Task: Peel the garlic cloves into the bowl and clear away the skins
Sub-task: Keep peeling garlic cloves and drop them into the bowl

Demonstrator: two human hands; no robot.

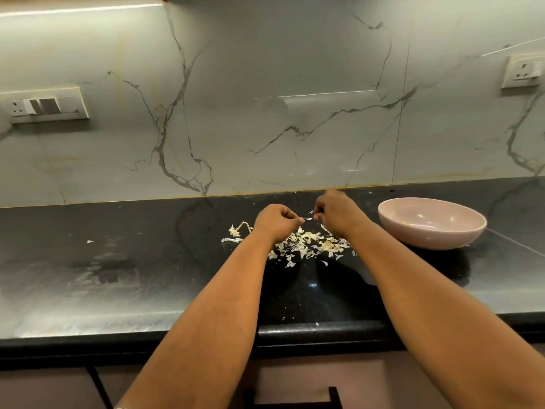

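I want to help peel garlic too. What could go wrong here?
The skins are light flakes spread over the counter, some near its front edge, so a careless sweep might knock them onto the floor. The bowl sits beside the right hand, so skins might drop in with the cloves.

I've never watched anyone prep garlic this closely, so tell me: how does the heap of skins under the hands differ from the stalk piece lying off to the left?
The heap of skins is many small flat flakes spread out between the wrists; the stalk piece is one item with a thin bent stem and a tufted end. The heap lies nearer the pink bowl, the stalk piece farther left of it. Both are pale and rest on the black counter.
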